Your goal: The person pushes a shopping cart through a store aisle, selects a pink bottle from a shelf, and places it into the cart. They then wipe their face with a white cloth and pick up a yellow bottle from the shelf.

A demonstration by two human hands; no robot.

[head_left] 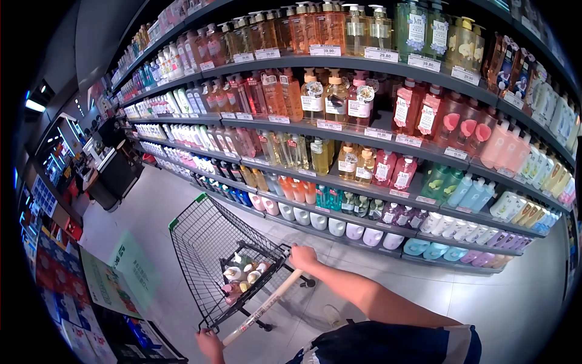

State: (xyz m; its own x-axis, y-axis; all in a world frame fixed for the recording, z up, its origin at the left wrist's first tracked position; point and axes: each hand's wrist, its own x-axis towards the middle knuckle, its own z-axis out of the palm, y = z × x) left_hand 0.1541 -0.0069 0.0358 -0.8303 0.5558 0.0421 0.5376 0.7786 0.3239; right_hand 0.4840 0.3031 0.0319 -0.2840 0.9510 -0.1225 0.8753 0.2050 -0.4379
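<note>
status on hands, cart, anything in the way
Left hand and right hand gripping cart. Containers inside, near handle. Shelves alongside, counter further ahead.

Shopping cart (236,229), sign (112,280) left, shelves (303,123) right
Bottles (233,273) sit in the cart; pump bottles (312,100) stand in rows on the shelves.

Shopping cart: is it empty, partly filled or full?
Partly filled: bottles sit bunched in the near end of the shopping cart, while its far end shows bare.
</note>
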